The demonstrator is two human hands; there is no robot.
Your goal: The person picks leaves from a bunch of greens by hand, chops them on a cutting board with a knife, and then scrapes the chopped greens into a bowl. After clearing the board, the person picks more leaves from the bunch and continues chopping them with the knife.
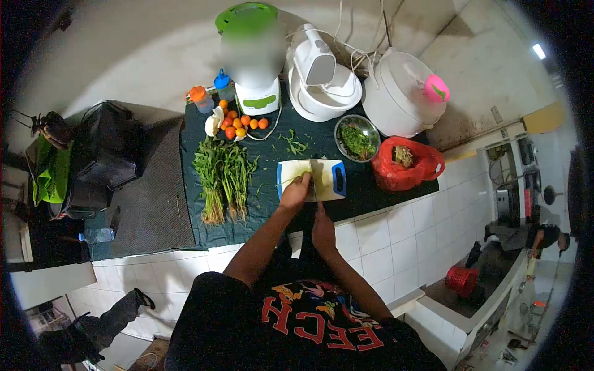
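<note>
A white cutting board (328, 188) with blue ends lies near the counter's front edge. My left hand (295, 191) is closed over the board's left half, fingertips together on something too small to make out. My right hand (322, 230) is wrapped around the handle of a knife (314, 185). The blade points away from me across the board, right beside my left fingertips. Left of the board lie bundles of leafy greens with roots (226, 176). Beyond the board are loose green scraps (294, 143).
Behind stand a blender-like appliance (258, 99), a stand mixer (318, 65) and a large white tub (402, 93). Tomatoes (230, 122) sit at the back left. A bowl of chopped greens (357, 141) and a red plastic bag (396, 173) are to the right. A bottle (98, 235) lies far left.
</note>
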